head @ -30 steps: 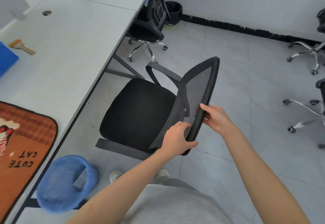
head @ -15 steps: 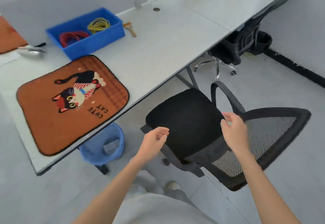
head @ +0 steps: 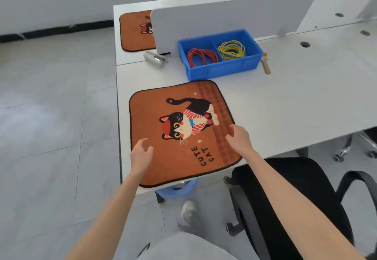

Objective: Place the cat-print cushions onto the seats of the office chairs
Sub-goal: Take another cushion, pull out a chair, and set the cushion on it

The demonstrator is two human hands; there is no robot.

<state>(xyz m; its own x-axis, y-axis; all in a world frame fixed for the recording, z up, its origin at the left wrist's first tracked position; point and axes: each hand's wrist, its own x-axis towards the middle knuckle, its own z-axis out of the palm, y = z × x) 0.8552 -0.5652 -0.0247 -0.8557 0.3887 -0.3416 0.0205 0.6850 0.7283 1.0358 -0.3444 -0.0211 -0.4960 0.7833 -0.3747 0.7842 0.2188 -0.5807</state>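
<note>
A white desk (head: 285,104) in a grey-tiled office, a blue bin (head: 220,59) of red and yellow wire coils standing against the divider (head: 224,20): your view has swung here from the chair (head: 285,198), whose backrest both your hands gripped a second ago. Now your left hand (head: 140,155) and right hand (head: 238,137) have let go and reach out, fingers loose and apart, holding nothing, over the near cushion (head: 179,131). It lies flat at the desk's near left corner, its front edge slightly overhanging. The left hand is over its left edge, the right over its right side; whether either touches the fabric is unclear. The chair now stands pulled out at your right, seat bare, so the pickup looks to be next. A second cushion (head: 134,31) lies at the far left corner, half hidden behind the divider. A stapler-like tool (head: 154,58) and a small brush (head: 265,64) flank the bin.
</note>
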